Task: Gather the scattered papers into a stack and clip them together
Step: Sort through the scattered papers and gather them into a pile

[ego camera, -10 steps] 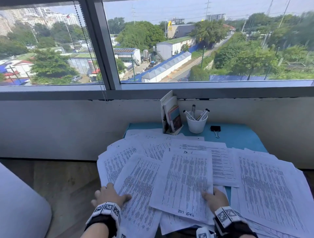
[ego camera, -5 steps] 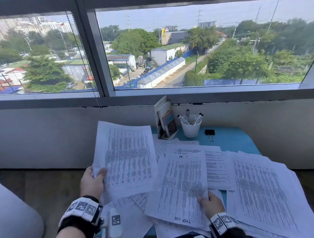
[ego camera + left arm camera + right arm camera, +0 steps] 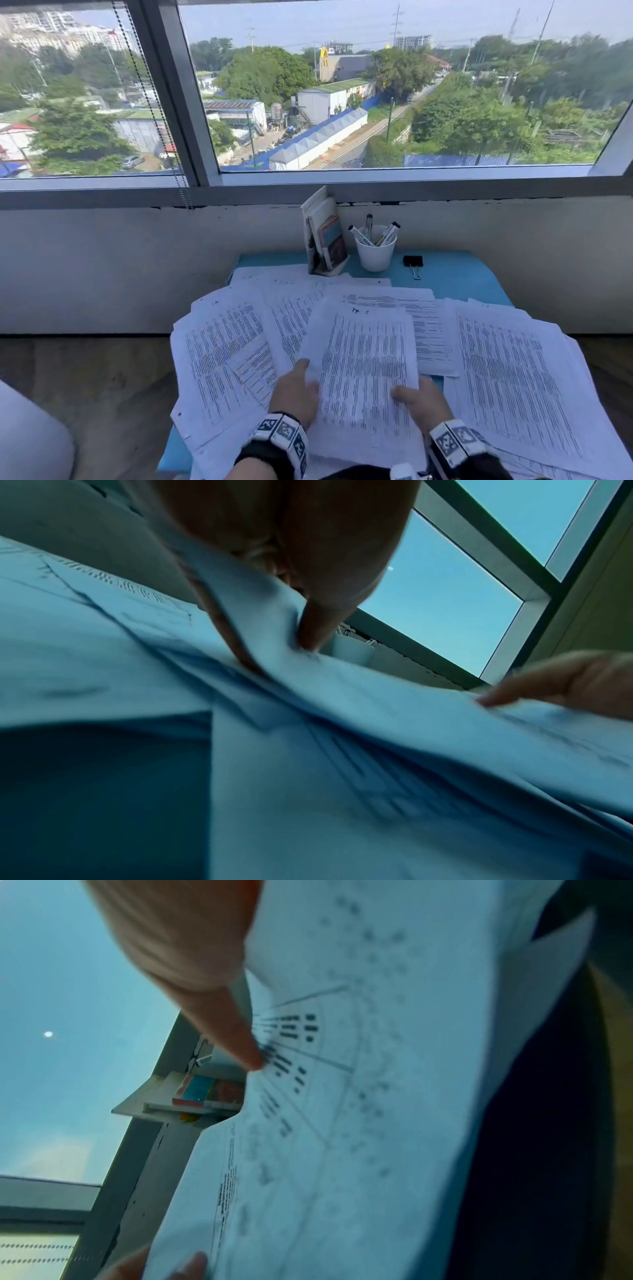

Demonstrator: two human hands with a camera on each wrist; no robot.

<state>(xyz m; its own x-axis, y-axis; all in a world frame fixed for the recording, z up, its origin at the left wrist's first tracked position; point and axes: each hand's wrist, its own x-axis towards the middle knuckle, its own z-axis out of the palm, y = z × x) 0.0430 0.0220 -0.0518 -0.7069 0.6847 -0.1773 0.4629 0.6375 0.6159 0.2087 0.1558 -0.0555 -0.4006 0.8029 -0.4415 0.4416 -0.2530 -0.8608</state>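
Printed paper sheets [image 3: 222, 346] lie scattered over a blue table [image 3: 455, 274]. A small stack of sheets [image 3: 363, 370] is held low in the middle between both hands. My left hand [image 3: 303, 380] pinches its left edge, and the left wrist view shows its thumb [image 3: 318, 626] on top of the paper [image 3: 377, 702]. My right hand [image 3: 407, 394] grips the right side, thumb [image 3: 246, 1053] pressed on the printed sheet [image 3: 359, 1096]. A black binder clip [image 3: 412, 263] lies at the back of the table, away from both hands.
A white cup [image 3: 375, 255] of markers and a small holder with books [image 3: 325, 240] stand at the back by the wall under the window. More sheets [image 3: 513, 377] spread to the right, hanging past the table edge. Wooden floor [image 3: 102, 394] lies to the left.
My left hand lifted a sheet from the left side, carried it right and laid it on the sheet that my right hand holds. Both hands now hold these sheets together.
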